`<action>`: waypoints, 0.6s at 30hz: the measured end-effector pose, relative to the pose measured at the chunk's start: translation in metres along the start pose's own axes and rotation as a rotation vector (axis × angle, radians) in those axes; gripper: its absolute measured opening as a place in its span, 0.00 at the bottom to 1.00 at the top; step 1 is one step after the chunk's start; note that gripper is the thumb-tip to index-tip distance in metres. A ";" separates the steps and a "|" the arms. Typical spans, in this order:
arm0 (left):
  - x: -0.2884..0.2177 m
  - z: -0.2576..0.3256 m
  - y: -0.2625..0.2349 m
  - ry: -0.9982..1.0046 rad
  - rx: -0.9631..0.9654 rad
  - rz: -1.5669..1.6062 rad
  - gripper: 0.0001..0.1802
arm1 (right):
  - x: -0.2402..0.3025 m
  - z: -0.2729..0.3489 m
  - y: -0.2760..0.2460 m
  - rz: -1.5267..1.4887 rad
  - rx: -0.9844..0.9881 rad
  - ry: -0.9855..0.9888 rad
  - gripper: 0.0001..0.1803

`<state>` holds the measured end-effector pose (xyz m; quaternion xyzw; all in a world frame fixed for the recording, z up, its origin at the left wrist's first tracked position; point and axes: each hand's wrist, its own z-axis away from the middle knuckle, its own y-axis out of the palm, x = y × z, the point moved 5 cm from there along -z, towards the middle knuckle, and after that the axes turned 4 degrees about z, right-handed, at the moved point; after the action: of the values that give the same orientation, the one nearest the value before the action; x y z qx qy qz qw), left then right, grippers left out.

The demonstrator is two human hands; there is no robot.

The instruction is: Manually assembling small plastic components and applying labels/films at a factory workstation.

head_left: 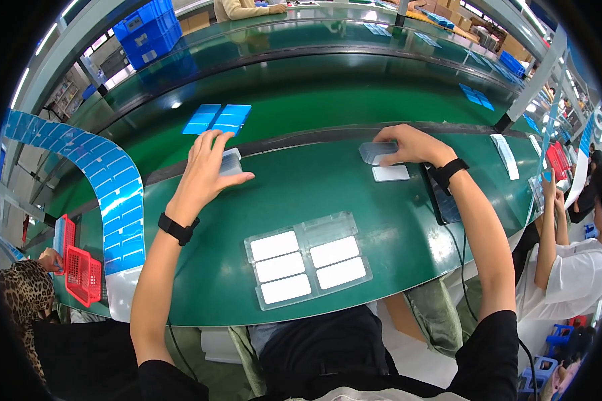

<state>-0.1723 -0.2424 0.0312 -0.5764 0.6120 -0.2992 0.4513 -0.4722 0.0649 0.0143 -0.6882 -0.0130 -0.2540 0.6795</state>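
Note:
My left hand (206, 167) is at the far edge of the green table, thumb stretched out and fingers apart. Between its thumb and fingers stands a small stack of clear rectangular pieces (231, 163), partly hidden by the hand. With thumb and fingers my right hand (413, 144) grips a clear thin plastic piece (373, 153), just beyond a white rectangular card (390, 174). Nearest my body lies a clear compartment tray (318, 299). White cards (282, 268) fill its left column and two right compartments; the far right compartment holds no card.
A strip of blue film pieces (117, 194) curves down the left side. Two blue sheets (217, 120) lie on the conveyor beyond. Red baskets (83, 275) stand left. A dark device (446, 204) with a cable lies by my right forearm. Co-workers sit at both sides.

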 end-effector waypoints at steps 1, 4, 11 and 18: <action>-0.005 -0.003 -0.002 0.024 -0.036 -0.002 0.48 | 0.001 0.000 0.000 -0.006 0.003 -0.002 0.30; -0.007 -0.006 -0.004 0.029 -0.057 0.021 0.45 | 0.004 0.000 0.001 -0.022 -0.004 -0.007 0.29; -0.012 0.002 -0.011 -0.001 -0.077 0.078 0.33 | -0.006 -0.001 0.001 -0.018 -0.014 0.058 0.30; -0.102 0.015 -0.018 0.104 -0.067 0.391 0.20 | 0.009 0.017 -0.017 -0.147 0.039 0.114 0.28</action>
<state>-0.1580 -0.1439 0.0622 -0.4451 0.7442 -0.2148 0.4494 -0.4648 0.0792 0.0341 -0.6565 -0.0297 -0.3415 0.6720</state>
